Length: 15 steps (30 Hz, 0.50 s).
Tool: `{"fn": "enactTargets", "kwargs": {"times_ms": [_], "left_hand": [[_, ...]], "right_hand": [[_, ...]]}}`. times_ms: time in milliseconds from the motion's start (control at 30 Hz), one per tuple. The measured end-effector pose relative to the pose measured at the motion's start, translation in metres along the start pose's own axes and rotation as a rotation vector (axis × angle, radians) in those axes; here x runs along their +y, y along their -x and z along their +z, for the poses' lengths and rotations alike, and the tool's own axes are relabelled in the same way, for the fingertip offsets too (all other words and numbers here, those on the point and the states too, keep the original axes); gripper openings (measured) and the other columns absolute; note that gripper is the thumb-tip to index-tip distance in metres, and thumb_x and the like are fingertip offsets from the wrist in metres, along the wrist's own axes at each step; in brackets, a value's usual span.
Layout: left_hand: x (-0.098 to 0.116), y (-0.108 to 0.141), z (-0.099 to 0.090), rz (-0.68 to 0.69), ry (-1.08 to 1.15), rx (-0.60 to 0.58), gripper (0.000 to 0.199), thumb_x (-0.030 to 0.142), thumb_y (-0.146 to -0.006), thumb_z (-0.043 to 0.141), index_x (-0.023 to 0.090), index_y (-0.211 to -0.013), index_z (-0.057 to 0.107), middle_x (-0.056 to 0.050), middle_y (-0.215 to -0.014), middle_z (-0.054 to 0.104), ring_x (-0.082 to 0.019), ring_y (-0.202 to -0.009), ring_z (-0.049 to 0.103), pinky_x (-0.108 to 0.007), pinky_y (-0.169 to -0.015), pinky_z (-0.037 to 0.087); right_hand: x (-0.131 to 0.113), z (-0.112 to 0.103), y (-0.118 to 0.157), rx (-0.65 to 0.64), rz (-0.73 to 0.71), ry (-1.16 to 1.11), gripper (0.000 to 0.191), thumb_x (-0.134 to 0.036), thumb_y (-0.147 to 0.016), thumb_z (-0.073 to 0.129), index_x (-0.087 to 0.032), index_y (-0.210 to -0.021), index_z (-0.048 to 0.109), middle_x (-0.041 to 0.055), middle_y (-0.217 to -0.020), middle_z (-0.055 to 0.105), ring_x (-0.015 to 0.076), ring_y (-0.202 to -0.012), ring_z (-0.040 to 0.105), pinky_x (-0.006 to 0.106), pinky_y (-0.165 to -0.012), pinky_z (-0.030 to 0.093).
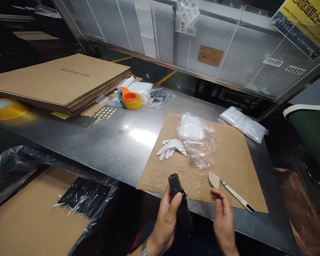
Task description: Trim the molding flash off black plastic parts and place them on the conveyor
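My left hand [164, 222] is wrapped round a long black object [175, 184], boxy at its upper end, which I hold upright in front of the table edge; its lower part blurs into the dark. To the right, my right hand [224, 221] is held up with fingers loosely bent and nothing visible in them. Its fingertips are near a beige wedge-shaped piece [213, 180] and a pale-handled craft knife [236, 195] marked A26. Both lie on a cardboard sheet [229, 156]. Farther back on the sheet are a white glove [172, 148] and a clear plastic bag [202, 156] with white contents.
A stack of flat cardboard [56, 81] covers the table's left end. Near it are yellow tape [8, 108], an orange tape dispenser [129, 96] and a sticker sheet [104, 112]. A white packet [244, 124] lies at right. Below left stands a plastic-lined box [34, 213].
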State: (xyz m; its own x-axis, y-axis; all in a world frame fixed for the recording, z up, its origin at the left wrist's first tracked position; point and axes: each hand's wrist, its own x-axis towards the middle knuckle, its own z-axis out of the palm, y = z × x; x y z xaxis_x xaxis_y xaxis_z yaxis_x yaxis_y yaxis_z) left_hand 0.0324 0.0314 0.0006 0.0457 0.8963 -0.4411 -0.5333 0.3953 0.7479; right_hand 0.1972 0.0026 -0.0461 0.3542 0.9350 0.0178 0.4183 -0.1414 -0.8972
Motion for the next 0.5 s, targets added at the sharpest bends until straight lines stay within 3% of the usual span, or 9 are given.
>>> {"fn": "enactTargets", "kwargs": {"times_ms": [67,133,200,367,500], "left_hand": [[0.004,0.002,-0.003,-0.068,0.011,-0.070,0.027,0.043,-0.077,0.059,0.018,-0.087,0.059,-0.002,-0.080,0.060,-0.014,-0.072,0.055,-0.024,-0.067,0.043],[0.007,0.004,-0.004,-0.136,0.034,-0.154,0.031,0.047,-0.078,0.055,0.016,-0.077,0.058,-0.002,-0.074,0.058,-0.012,-0.060,0.052,-0.024,-0.059,0.042],[0.007,0.006,-0.005,-0.173,0.056,-0.210,0.034,0.049,-0.077,0.053,0.015,-0.073,0.057,-0.003,-0.071,0.057,-0.011,-0.054,0.051,-0.025,-0.055,0.041],[0.003,0.008,-0.005,-0.179,0.042,-0.291,0.034,0.050,-0.076,0.053,0.016,-0.076,0.055,-0.002,-0.069,0.055,-0.010,-0.048,0.048,-0.023,-0.045,0.035],[0.002,0.010,-0.006,-0.186,-0.016,-0.287,0.047,0.048,-0.074,0.058,0.018,-0.108,0.051,0.001,-0.066,0.050,-0.007,-0.044,0.042,-0.020,-0.042,0.030]], "right_hand": [[0.024,-0.028,-0.024,0.162,-0.143,0.387,0.045,-0.051,-0.087,0.038,-0.014,-0.109,0.051,0.0163,-0.107,0.055,0.0299,-0.102,0.050,0.048,-0.088,0.038],[0.049,-0.052,-0.042,0.168,-0.219,0.746,0.051,-0.053,-0.088,0.032,-0.012,-0.108,0.054,0.0189,-0.103,0.055,0.0335,-0.098,0.048,0.051,-0.084,0.037],[0.067,-0.068,-0.051,0.128,-0.226,0.902,0.050,-0.053,-0.087,0.030,-0.014,-0.100,0.058,0.0167,-0.090,0.056,0.0324,-0.087,0.050,0.049,-0.075,0.040],[0.081,-0.076,-0.051,0.074,-0.217,0.865,0.049,-0.057,-0.088,0.023,-0.021,-0.073,0.053,0.0108,-0.072,0.054,0.0279,-0.073,0.052,0.042,-0.066,0.043],[0.065,-0.075,-0.043,0.122,-0.134,0.767,0.042,-0.052,-0.091,0.023,-0.019,-0.087,0.049,0.0093,-0.073,0.059,0.0239,-0.065,0.058,0.034,-0.054,0.045]]}}
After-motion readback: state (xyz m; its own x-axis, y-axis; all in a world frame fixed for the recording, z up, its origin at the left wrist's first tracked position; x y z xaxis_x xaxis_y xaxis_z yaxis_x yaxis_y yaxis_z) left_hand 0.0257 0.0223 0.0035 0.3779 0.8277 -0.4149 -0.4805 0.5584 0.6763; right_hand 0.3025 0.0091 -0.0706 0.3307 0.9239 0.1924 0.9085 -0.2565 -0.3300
